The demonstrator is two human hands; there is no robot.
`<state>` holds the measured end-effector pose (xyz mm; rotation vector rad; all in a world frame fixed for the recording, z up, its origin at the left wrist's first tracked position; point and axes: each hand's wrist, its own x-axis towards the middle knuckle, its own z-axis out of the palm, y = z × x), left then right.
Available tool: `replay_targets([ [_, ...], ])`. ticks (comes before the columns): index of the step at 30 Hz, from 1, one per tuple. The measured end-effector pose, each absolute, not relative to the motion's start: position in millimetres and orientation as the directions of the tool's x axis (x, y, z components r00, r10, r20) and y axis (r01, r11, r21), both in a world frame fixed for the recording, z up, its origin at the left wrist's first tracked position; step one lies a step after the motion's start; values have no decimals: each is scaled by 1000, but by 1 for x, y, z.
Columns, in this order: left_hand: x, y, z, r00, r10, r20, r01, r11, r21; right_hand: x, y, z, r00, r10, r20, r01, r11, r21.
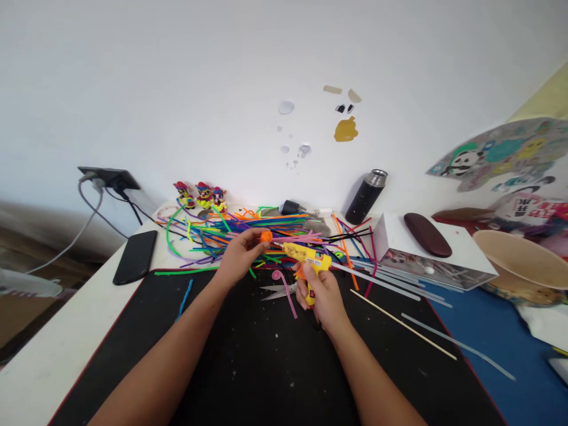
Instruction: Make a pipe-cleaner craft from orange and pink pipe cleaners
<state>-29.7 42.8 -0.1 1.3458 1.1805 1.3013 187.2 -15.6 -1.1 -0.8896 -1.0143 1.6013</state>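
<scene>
My right hand (323,296) is wrapped round the handle of a yellow hot glue gun (302,253), whose nozzle points left. A clear glue stick (377,282) sticks out of its back end. Between the fingertips of my left hand (239,255) is a small orange pipe cleaner coil (266,236). The nozzle tip is at the coil's right side; whether they touch I cannot tell. Below the gun lie a pink pipe cleaner with a curled end (289,294) and scissors (278,291), their handles hidden by my right hand.
Many coloured pipe cleaners (208,236) are heaped along the wall behind a black mat (266,367). A black flask (366,196) and a white box (444,263) stand at the right. A phone (135,257) lies left, a wooden stick (403,324) right.
</scene>
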Motion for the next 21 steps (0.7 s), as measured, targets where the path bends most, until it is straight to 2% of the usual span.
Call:
replay_targets([
  [6,-24,36,0,96,981,167,140,-180,974,186,-15,3,-188,978,-85,-304,-140,-942],
  [12,-25,36,-4,116,976,183,283,-209,936,186,-16,10,-141,987,-78,-212,-107,-971],
  [18,-27,38,-6,105,977,188,294,-211,932,186,-18,10,-114,991,-71,-155,-88,-984],
  [21,-24,38,-5,119,978,172,242,-197,950,186,-17,8,-95,993,-65,-154,-79,-985],
])
